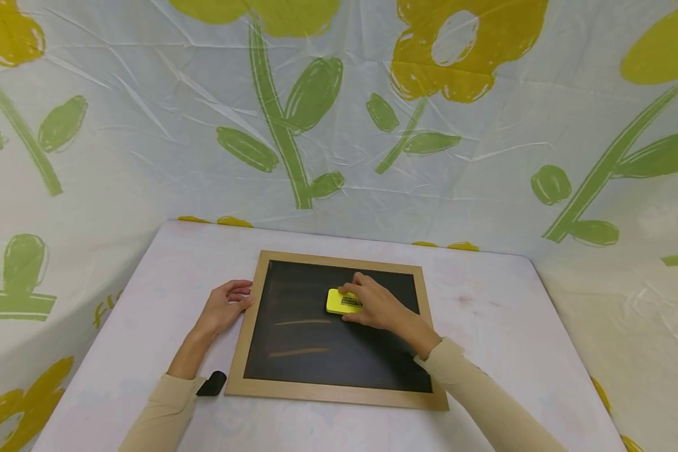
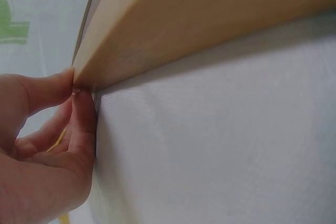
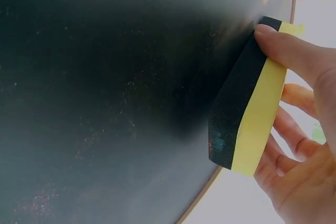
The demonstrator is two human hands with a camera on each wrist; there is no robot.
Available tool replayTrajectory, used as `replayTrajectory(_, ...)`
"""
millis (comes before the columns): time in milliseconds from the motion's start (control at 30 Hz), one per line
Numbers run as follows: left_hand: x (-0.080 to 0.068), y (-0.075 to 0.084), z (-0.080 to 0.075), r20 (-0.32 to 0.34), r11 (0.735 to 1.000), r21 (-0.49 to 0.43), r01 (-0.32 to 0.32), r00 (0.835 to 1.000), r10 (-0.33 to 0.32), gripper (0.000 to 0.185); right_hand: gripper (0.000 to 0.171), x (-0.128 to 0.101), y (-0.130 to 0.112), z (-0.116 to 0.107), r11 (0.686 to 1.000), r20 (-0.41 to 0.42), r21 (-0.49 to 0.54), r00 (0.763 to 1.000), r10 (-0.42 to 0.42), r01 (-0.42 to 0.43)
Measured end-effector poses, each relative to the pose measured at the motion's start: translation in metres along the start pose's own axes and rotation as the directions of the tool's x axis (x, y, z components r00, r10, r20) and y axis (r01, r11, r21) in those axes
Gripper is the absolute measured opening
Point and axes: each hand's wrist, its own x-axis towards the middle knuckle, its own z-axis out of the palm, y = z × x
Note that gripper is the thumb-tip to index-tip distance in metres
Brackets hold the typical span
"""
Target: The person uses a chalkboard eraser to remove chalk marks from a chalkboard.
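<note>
A framed chalkboard (image 1: pixel 339 393) with a black surface and a light wooden border lies on the table. My right hand (image 1: pixel 377 304) grips a yellow board eraser (image 1: pixel 341 302) with black print on its top, over the board's upper middle. In the right wrist view, the eraser's black felt side (image 3: pixel 236 98) faces the dark surface, with the thumb on one long side. My left hand (image 1: pixel 223 307) rests at the board's left edge, and its thumb and fingertips touch the wooden border (image 2: pixel 136 40). Two orange-brown chalk strokes (image 1: pixel 302 322) run sideways on the board's left half.
A white table (image 1: pixel 503 351) with a faint pattern carries the board. Behind it hangs a pale cloth (image 1: pixel 339 220) with large yellow flowers and green stems. A small black piece (image 1: pixel 212 383) shows beside my left sleeve.
</note>
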Motion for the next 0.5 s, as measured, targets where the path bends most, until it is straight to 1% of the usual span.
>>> replayTrajectory(133,0.000,-0.001,-0.001,-0.002,1.000,0.011,0.011,1.000,-0.011,0.039,0.055,-0.003,0.001,0.000,1.000,-0.009,0.017,1.000,-0.004,0.004)
replayTrajectory(333,0.001,0.001,-0.001,0.001,1.000,0.023,0.012,1.000,-0.012,0.039,0.059,-0.009,0.005,0.000,1.000,-0.089,0.018,0.996,0.003,-0.002)
replayTrajectory(500,0.001,0.002,-0.001,0.000,0.999,0.036,0.021,1.000,-0.021,0.039,0.060,-0.017,0.008,-0.001,0.999,-0.111,0.028,0.994,0.023,-0.020)
